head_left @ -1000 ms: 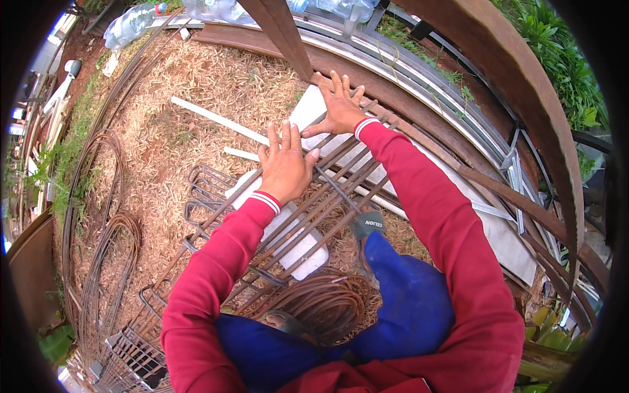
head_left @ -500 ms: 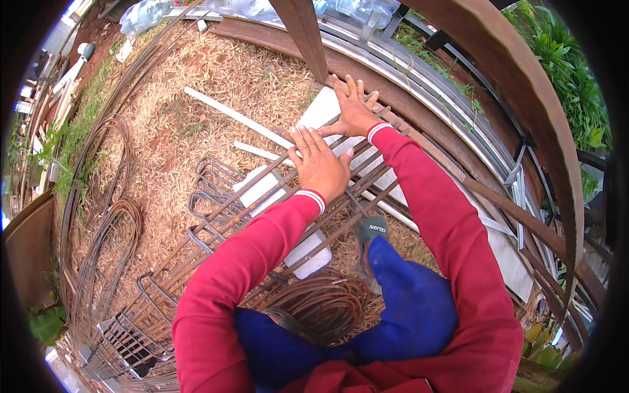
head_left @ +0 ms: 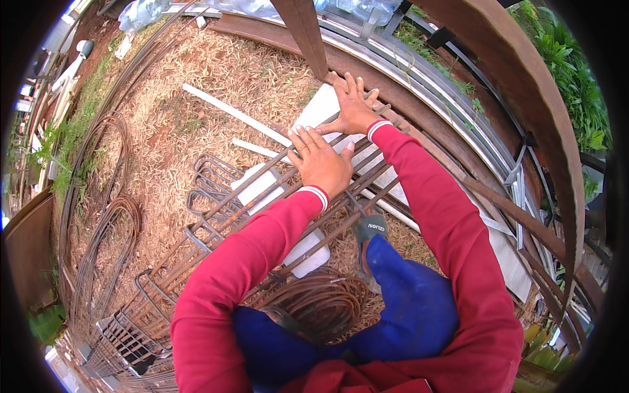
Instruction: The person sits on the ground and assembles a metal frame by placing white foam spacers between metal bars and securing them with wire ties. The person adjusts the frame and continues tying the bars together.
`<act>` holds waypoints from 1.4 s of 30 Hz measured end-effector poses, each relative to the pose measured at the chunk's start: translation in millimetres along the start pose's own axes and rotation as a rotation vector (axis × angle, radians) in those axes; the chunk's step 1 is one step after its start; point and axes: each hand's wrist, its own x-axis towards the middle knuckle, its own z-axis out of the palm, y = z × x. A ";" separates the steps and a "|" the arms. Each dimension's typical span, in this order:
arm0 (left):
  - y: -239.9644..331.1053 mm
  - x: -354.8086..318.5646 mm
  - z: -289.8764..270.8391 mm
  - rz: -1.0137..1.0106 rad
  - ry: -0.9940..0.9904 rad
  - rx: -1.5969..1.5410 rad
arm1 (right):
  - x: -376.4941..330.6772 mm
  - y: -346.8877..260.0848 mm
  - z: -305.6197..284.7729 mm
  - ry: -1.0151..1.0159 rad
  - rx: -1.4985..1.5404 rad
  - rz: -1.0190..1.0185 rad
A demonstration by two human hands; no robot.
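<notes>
Crossing mid-view diagonally, long thin rusty steel bars [head_left: 373, 175] run under L hand [head_left: 322, 165] & R hand [head_left: 357, 110], fingers spread wide, no hold seen. Some bent grey steel loops [head_left: 198, 240] already spaced along them; 1 loop bunch [head_left: 208, 175] at L; fixing unclear.

Head-worn fisheye, left of pair; looks steeply down from close above rebar cage [head_left: 198, 240], straw-strewn ground [head_left: 167, 147] around.

The left hand [head_left: 322, 167] is palm down, fingers spread, over the rusty rods of a rebar cage [head_left: 199, 240]; the right hand [head_left: 357, 112], also splayed, is by the rod ends near a white board [head_left: 320, 110]. A coil of rusty rod [head_left: 331, 298] lies near a green sandal [head_left: 371, 227].
</notes>
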 end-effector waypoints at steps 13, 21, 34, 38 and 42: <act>2.0 -3.4 -4.5 -0.059 -0.012 0.031 | -1.5 0.4 0.1 0.031 0.045 -0.019; -2.5 -8.1 -3.8 -0.051 -0.027 0.070 | -1.9 0.7 1.3 0.027 0.028 -0.006; -2.5 -9.8 13.0 0.006 0.155 0.147 | -1.0 1.0 -0.1 0.023 0.032 -0.025; 0.2 -7.4 15.5 0.017 0.182 0.182 | 0.1 1.5 0.5 0.015 0.035 -0.036; 1.9 -6.9 19.1 0.013 0.207 0.190 | 0.1 1.6 0.3 0.010 0.026 -0.038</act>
